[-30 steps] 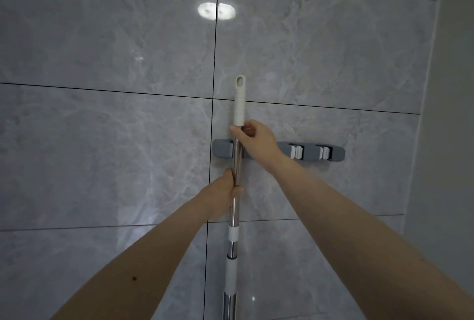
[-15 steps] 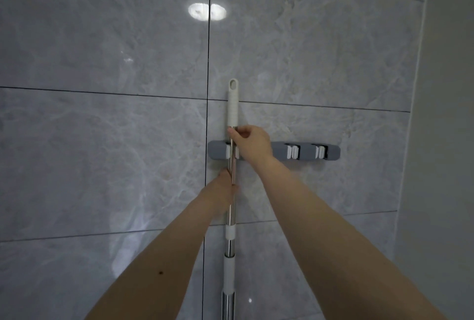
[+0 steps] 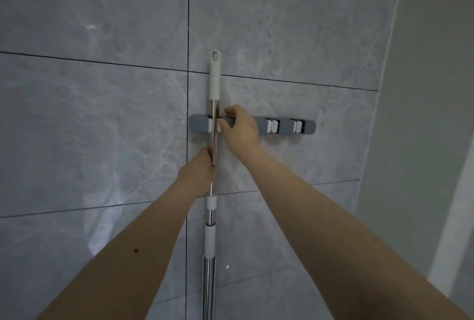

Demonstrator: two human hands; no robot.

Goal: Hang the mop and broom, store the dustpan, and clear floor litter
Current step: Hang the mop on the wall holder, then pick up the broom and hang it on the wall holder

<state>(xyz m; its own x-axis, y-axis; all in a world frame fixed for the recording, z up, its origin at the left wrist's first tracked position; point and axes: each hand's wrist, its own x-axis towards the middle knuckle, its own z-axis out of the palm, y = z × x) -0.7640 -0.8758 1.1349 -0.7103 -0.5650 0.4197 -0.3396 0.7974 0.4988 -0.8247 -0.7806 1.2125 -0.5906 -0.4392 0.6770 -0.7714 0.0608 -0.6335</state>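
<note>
Left hand (image 3: 198, 173) grips pole (image 3: 213, 140) upright, steadying it in rack's (image 3: 284, 127) left-end clip; right hand (image 3: 239, 131) loosely curled beside, holding nothing, prob. to seat it.

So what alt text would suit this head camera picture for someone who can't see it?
A metal pole stands in the leftmost clip of a grey wall rack; the left hand grips it below, the right hand beside the clip. Grey marbled tiles behind.
</note>
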